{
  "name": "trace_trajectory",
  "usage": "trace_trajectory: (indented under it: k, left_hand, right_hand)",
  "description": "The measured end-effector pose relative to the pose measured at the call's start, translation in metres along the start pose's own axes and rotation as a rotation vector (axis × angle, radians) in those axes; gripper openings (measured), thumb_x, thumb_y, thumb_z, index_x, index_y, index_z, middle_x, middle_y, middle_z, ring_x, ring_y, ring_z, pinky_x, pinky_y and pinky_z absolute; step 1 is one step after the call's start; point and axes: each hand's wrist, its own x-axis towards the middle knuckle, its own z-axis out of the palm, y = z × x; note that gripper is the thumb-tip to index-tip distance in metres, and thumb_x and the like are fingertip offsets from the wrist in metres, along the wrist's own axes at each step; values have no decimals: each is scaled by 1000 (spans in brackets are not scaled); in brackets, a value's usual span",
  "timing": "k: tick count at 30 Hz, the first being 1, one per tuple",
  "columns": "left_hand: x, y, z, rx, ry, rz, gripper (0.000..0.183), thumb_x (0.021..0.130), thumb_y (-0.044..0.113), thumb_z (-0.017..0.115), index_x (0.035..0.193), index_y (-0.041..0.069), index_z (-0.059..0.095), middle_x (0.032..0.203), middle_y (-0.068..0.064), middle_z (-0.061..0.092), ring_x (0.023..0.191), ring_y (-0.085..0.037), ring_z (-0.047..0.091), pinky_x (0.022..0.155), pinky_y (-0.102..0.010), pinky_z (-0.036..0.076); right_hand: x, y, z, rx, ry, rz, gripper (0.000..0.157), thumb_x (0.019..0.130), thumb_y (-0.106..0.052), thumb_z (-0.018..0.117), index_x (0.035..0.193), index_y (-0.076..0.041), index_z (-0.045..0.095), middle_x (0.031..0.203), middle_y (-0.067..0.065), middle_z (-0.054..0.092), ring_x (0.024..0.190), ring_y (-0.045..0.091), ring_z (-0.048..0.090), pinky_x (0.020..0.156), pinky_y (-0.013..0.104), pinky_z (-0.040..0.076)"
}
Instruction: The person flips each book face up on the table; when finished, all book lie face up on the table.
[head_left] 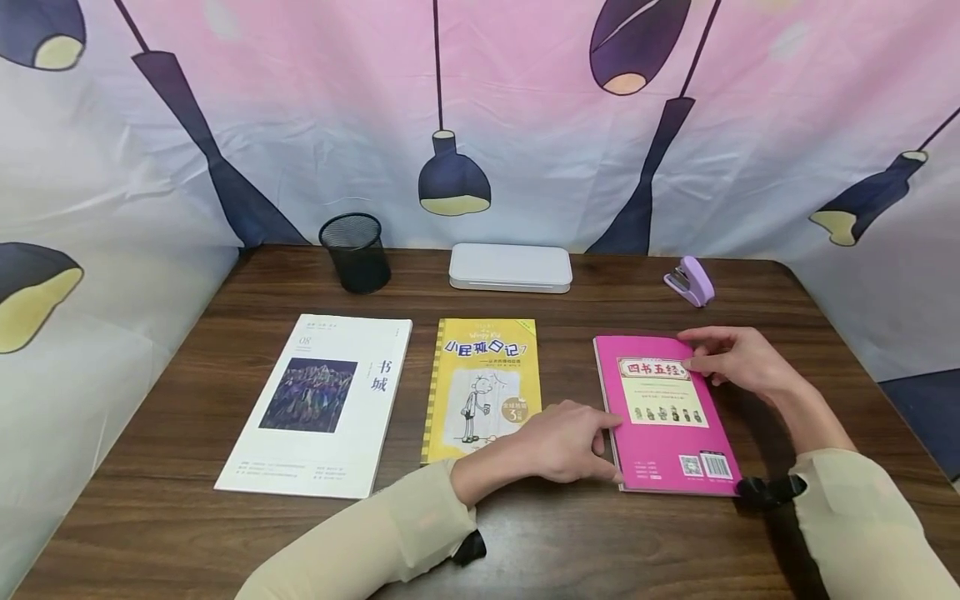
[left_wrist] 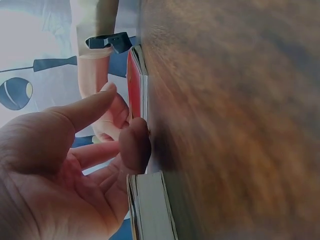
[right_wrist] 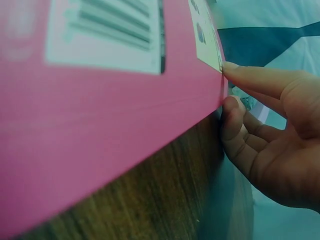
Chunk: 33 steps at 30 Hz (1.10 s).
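Observation:
A pink book (head_left: 660, 454) with a cream panel lies face up on the table's right side. My left hand (head_left: 566, 442) is at its left edge, fingers spread, with one fingertip against the side and the thumb by the near corner. In the left wrist view that hand (left_wrist: 65, 165) is relaxed, and the book's page edges (left_wrist: 144, 95) show beyond it. My right hand (head_left: 738, 362) pinches the far right edge, thumb over the cover; the right wrist view shows the thumb (right_wrist: 260, 80) there and curled fingers beside the edge. Left forearm partly covers a yellow book (head_left: 487, 350).
Farther left lies a white book (head_left: 315, 450) with a dark picture. Along the back stand a black mesh pen holder (head_left: 360, 262), a white flat case (head_left: 510, 268) and a purple stapler (head_left: 693, 282). A printed cloth (head_left: 322, 125) hangs behind the wooden table (head_left: 555, 550).

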Motion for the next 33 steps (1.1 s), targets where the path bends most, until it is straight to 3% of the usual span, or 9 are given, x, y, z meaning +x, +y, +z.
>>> trace_trajectory:
  k: [10, 14, 20, 22, 27, 33]
  left_hand:
    - [7, 6, 2, 57, -3, -12, 63, 86, 41, 89, 139, 18, 66, 70, 13, 57, 68, -1, 54, 58, -18, 41]
    - [9, 8, 4, 73, -7, -36, 66, 84, 43, 90, 141, 20, 65, 72, 11, 59, 71, -2, 55, 58, -20, 43]
    - [10, 10, 5, 117, -25, -61, 76, 80, 47, 92, 146, 22, 61, 113, 8, 73, 100, -6, 64, 75, -24, 51]
    - [10, 10, 6, 114, -29, -64, 76, 80, 47, 92, 145, 23, 61, 118, 8, 72, 102, -7, 63, 76, -24, 51]
    - [10, 11, 7, 92, -31, -66, 67, 80, 41, 93, 134, 20, 61, 95, 8, 67, 86, -7, 58, 67, -24, 47]
    - [9, 12, 7, 110, -17, -99, 62, 79, 40, 95, 125, 18, 60, 92, 6, 66, 82, -9, 60, 65, -26, 50]
  right_hand:
    - [1, -5, -5, -43, 4, 35, 63, 98, -23, 75, 151, 3, 52, 102, 12, 62, 85, 21, 58, 67, 28, 53]
    - [1, -5, -5, -59, 2, 35, 63, 98, -22, 75, 150, 5, 51, 97, 11, 63, 80, 20, 58, 65, 28, 52]
    - [3, -5, -4, -75, -9, 22, 63, 98, -22, 76, 148, 6, 51, 95, 11, 61, 79, 20, 57, 64, 28, 53]
    - [4, -4, -3, -76, -14, 18, 64, 98, -23, 76, 147, 7, 50, 96, 11, 60, 79, 21, 57, 64, 28, 53]
    - [2, -2, -3, -75, -19, 32, 63, 98, -21, 76, 145, 9, 48, 98, 12, 59, 80, 21, 58, 64, 28, 54]
    - [0, 0, -3, -53, -13, 61, 66, 98, -23, 75, 147, 10, 46, 102, 14, 60, 84, 23, 59, 67, 28, 56]
